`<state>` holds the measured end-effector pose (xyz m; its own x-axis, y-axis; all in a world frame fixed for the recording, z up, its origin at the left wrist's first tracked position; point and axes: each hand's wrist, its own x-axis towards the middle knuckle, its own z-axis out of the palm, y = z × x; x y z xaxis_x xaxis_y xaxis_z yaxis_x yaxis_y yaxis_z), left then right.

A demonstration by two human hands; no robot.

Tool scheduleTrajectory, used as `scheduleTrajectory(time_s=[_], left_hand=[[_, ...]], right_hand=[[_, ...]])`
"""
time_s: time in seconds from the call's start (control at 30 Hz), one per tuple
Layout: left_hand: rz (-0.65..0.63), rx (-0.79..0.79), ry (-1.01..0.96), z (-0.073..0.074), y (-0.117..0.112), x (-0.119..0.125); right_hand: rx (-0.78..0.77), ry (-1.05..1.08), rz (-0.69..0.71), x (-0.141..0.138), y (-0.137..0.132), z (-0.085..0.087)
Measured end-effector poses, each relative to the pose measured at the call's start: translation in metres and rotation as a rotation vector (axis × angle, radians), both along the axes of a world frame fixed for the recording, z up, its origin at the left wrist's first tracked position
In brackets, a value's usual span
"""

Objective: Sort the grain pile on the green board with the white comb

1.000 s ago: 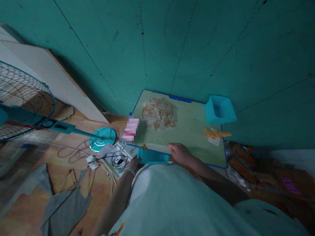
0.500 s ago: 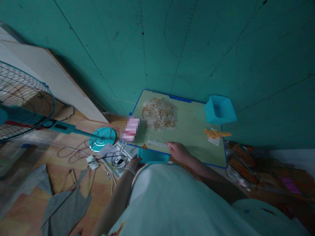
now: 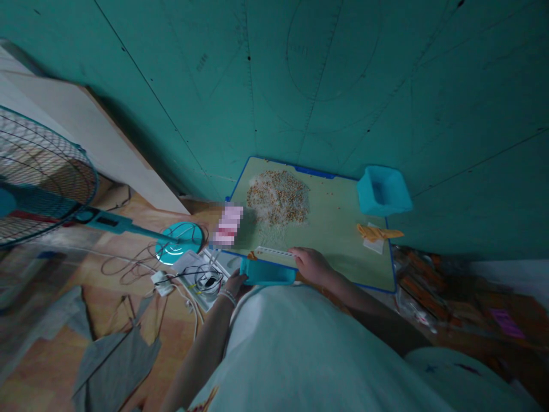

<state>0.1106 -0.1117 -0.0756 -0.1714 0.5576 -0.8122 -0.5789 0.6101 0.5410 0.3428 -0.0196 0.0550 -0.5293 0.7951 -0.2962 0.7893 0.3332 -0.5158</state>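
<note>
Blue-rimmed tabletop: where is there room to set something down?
Bare: the tabletop between grain pile, teal bin, orange bundle and right hand, bar stray kernels; also its front-right corner, bordered by the bundle. Crowded: the left end, with pile and pink item, and the front-left edge, by white strip and teal tray.

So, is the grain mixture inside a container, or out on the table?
Out: the grain mixture lies in a loose pile directly on the tabletop, with nothing enclosing it.
</note>
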Motion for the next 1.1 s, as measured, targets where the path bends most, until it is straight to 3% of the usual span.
scheduleTrajectory(time_s=[0.33, 0.87, 1.1], left_hand=[[-0.054, -0.049, 0.027, -0.001, -0.001, -0.004], [0.009, -0.049, 0.022, 0.004, -0.002, 0.002], [0.004, -0.053, 0.015, 0.005, -0.001, 0.002]], right_hand=[[-0.008, -0.026, -0.007, -0.001, 0.001, -0.001], [-0.043, 0.022, 0.053, 0.007, -0.013, 0.002], [-0.021, 0.031, -0.029, 0.006, -0.008, 0.001]])
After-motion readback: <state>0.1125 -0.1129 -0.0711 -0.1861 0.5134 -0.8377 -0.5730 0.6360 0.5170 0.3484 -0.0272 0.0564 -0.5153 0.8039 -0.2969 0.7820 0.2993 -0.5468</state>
